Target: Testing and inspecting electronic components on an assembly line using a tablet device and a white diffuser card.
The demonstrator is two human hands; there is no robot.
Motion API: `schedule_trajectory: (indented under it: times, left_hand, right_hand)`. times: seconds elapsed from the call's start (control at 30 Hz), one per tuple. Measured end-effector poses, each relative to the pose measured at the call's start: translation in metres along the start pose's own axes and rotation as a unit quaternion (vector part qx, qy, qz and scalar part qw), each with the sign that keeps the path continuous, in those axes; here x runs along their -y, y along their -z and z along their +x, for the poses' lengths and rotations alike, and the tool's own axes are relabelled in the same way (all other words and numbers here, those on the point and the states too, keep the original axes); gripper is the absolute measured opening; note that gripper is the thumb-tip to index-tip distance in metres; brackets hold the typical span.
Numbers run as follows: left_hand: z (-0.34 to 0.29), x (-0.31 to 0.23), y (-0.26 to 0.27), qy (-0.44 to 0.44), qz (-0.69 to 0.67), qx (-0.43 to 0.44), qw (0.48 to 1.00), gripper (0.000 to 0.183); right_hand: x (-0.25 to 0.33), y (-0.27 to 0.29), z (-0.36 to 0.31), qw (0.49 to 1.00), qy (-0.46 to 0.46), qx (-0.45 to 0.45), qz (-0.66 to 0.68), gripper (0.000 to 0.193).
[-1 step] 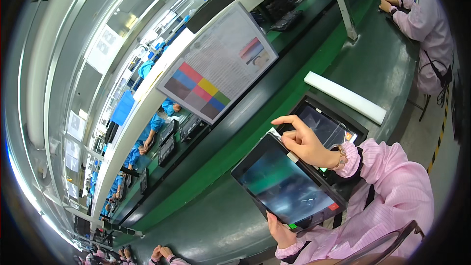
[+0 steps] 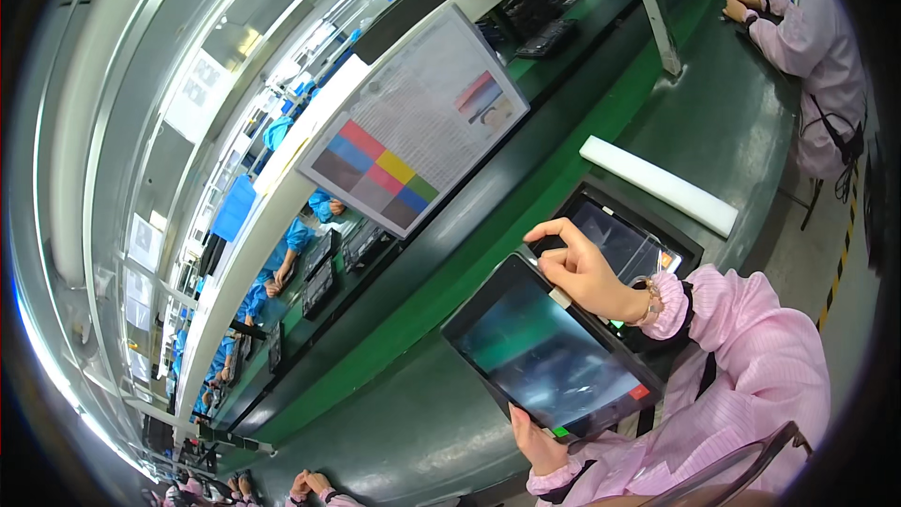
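A black-framed tablet point(image 2: 540, 347) is tilted in front of me, its glossy screen catching green and whitish reflections. My left hand point(image 2: 538, 443) is closed on its lower edge, the thumb over the frame beside a small green tab point(image 2: 560, 432). At the upper edge, my right hand point(image 2: 593, 277) has thumb and curled fingers against the corner, partly hidden behind the tablet, near a pale tab point(image 2: 560, 298). A red tab point(image 2: 639, 392) marks the lower right corner. Behind my right hand, another dark screen point(image 2: 615, 237) lies in a black frame, with an orange tab on it.
A long white bar point(image 2: 659, 187) lies on the dark green bench point(image 2: 713, 122) beyond the second screen. A printed sheet in a holder point(image 2: 418, 122) hangs over the bench. At upper right sits a co-worker in pink point(image 2: 807, 38); others in blue work across the line.
A pale, shiny patch at the tablet's upper corner by my right thumb shows less now. My right index finger has shifted slightly to the right. My left hand stays put.
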State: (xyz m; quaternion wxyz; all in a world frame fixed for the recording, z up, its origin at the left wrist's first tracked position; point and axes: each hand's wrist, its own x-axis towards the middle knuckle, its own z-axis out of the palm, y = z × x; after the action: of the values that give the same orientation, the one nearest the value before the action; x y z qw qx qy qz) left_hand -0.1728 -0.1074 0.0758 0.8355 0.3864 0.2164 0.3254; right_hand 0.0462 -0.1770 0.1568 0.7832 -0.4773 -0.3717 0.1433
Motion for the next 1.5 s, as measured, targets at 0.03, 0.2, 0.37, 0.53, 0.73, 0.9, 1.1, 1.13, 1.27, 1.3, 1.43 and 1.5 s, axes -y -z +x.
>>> schedule_trajectory:
  times: [0.03,0.2,0.37,0.53,0.73,0.9,1.1,1.13,1.27,1.3,1.43,1.5]
  left_hand:
    - [0.000,0.000,-0.004,-0.007,0.003,0.003,1.000,0.044]
    - [0.014,-0.008,-0.010,-0.069,0.069,0.012,0.995,0.044]
    - [0.034,-0.023,-0.027,-0.142,0.089,0.026,0.986,0.041]
    - [0.053,-0.061,-0.065,-0.208,0.194,0.064,0.956,0.041]
    - [0.109,-0.077,-0.073,-0.261,0.275,0.190,0.906,0.071]
    - [0.135,-0.069,-0.064,-0.091,0.298,0.237,0.920,0.064]
    - [0.157,-0.060,-0.064,-0.109,0.312,0.192,0.924,0.050]
    - [0.159,-0.062,-0.065,-0.108,0.310,0.195,0.924,0.047]
    - [0.162,-0.065,-0.066,-0.120,0.314,0.184,0.924,0.045]
    - [0.164,-0.064,-0.064,-0.123,0.312,0.183,0.924,0.045]
    - [0.166,-0.064,-0.064,-0.130,0.309,0.178,0.925,0.048]
    - [0.162,-0.064,-0.067,-0.124,0.301,0.180,0.928,0.053]
  right_hand:
    - [-0.005,0.002,-0.001,0.997,-0.020,-0.034,0.069,0.036]
    - [-0.008,0.017,0.010,0.978,-0.192,-0.008,0.083,0.020]
    - [0.007,0.016,0.006,0.941,-0.280,0.060,0.181,0.038]
    - [0.012,0.014,0.033,0.957,-0.105,0.027,0.268,0.035]
    - [0.027,0.021,0.086,0.960,-0.026,0.017,0.279,0.031]
    - [0.011,0.030,0.127,0.978,0.005,0.021,0.206,0.030]
    - [-0.009,0.026,0.151,0.982,-0.019,-0.007,0.189,0.033]
    - [-0.010,0.027,0.154,0.984,-0.019,-0.009,0.176,0.033]
    - [-0.015,0.023,0.162,0.989,-0.018,-0.030,0.146,0.034]
    - [-0.015,0.022,0.162,0.989,-0.019,-0.029,0.145,0.034]
    - [-0.013,0.023,0.162,0.986,-0.021,-0.016,0.165,0.034]
    - [-0.014,0.025,0.160,0.985,-0.021,-0.004,0.169,0.034]
